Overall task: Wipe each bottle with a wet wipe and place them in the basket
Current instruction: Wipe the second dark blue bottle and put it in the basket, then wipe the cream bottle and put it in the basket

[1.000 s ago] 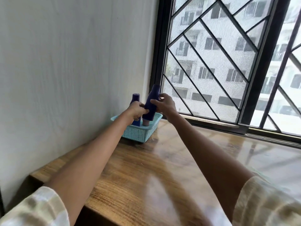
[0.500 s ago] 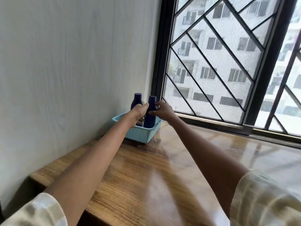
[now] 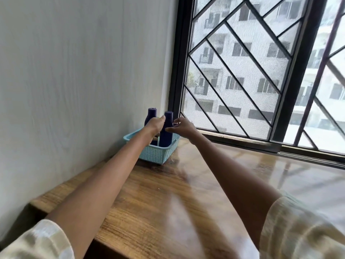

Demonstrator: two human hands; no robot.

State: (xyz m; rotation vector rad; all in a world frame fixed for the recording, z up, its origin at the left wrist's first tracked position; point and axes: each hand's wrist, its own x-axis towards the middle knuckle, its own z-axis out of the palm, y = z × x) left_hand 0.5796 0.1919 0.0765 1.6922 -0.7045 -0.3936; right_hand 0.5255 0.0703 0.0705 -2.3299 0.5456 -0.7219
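A light blue mesh basket point(image 3: 155, 156) stands in the corner where the wall meets the window. Two dark blue bottles stand upright in it, one at the back left point(image 3: 152, 114) and one in front point(image 3: 168, 133). My left hand point(image 3: 155, 126) sits between them with its thumb against the front bottle's neck. Its fingers curl out of sight. My right hand point(image 3: 183, 126) is just right of the front bottle, its fingers loosely spread and its thumb tip touching the bottle's side. No wet wipe is visible.
The basket stands on a glossy wooden ledge point(image 3: 168, 202) that runs along the window. A white wall point(image 3: 74, 81) closes the left side. A black window frame with a diagonal grille point(image 3: 242, 81) closes the back. The ledge's front edge drops off near my left sleeve.
The front bottle, held tilted above the basket a second ago, now stands upright inside it. My right hand's fingers have loosened from the bottle, and my view has shifted slightly.
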